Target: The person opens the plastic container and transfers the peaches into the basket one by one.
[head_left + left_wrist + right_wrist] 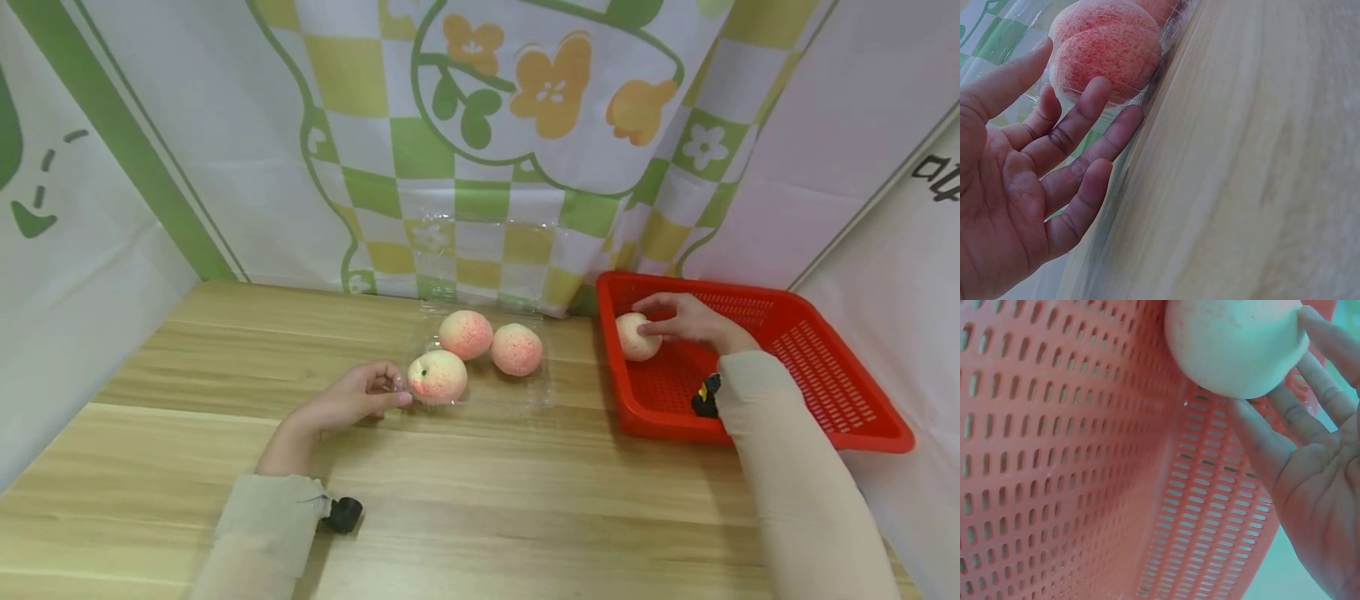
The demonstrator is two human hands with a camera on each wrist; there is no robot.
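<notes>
In the head view, my right hand holds a pale peach inside the red basket, near its left wall. The right wrist view shows the thumb and fingertips of that hand around the peach. My left hand is beside a clear plastic bag, its thumb close to a yellowish peach. Two pinker peaches, one behind and one to the right, lie with it at the bag. In the left wrist view, the left hand's fingers are spread and loosely bent, holding nothing.
A wooden table carries the bag and the basket. Behind it hangs a checked curtain with flowers, and white sheets stand at both sides. A black wrist camera is on the left sleeve.
</notes>
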